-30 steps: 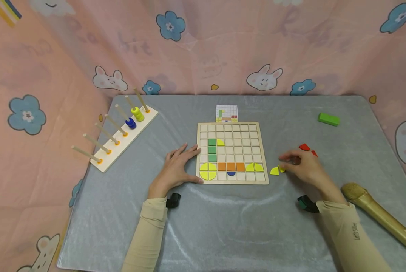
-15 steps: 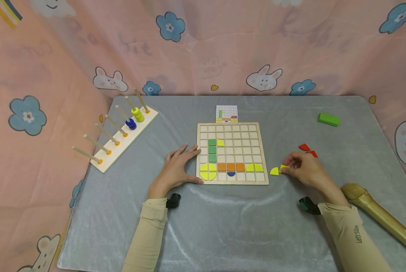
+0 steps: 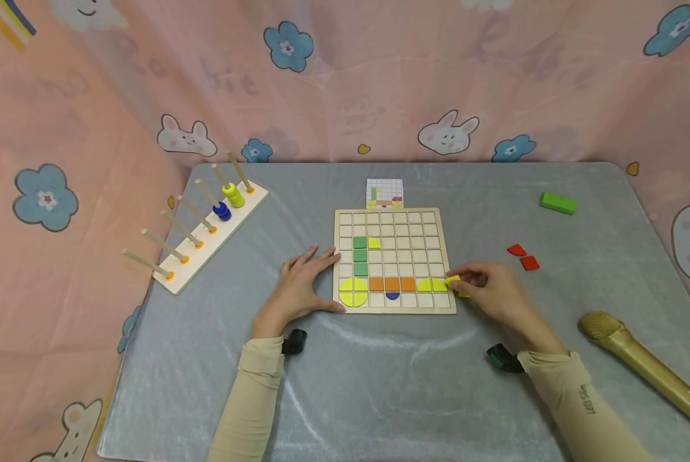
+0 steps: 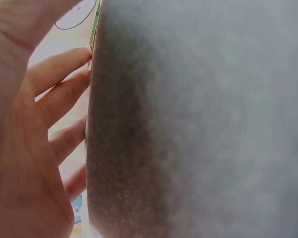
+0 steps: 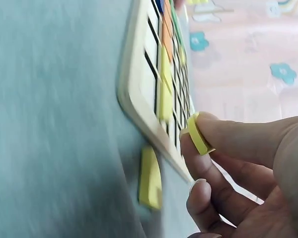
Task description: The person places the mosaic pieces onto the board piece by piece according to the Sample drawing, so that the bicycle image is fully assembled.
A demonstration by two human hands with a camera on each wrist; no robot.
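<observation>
In the head view, my left hand (image 3: pixel 295 292) rests against the left side of a wooden grid board (image 3: pixel 396 219), fingers spread and thumb near its lower corner. Green, orange, yellow and blue tiles lie in some of the board's cells. My right hand (image 3: pixel 497 292) pinches a yellow quarter-circle tile (image 5: pixel 201 135) between thumb and fingertip, at the board's right edge. A second loose yellow tile (image 5: pixel 150 178) lies on the table beside the board, mostly hidden by the right hand in the head view. The left wrist view catches the left fingers (image 4: pixel 64 99) touching the board's edge.
Two red tiles (image 3: pixel 530 263) and a green block (image 3: pixel 558 203) lie to the right. Behind the board is a small printed grid card (image 3: pixel 384 192). A peg rack (image 3: pixel 222 232) with blue and yellow rings stands left. A thick round-ended stick (image 3: pixel 647 359) crosses the right side.
My right hand has picked up one yellow quarter-circle tile from the table and carried it left to the board's right edge. The left hand has stayed in place.
</observation>
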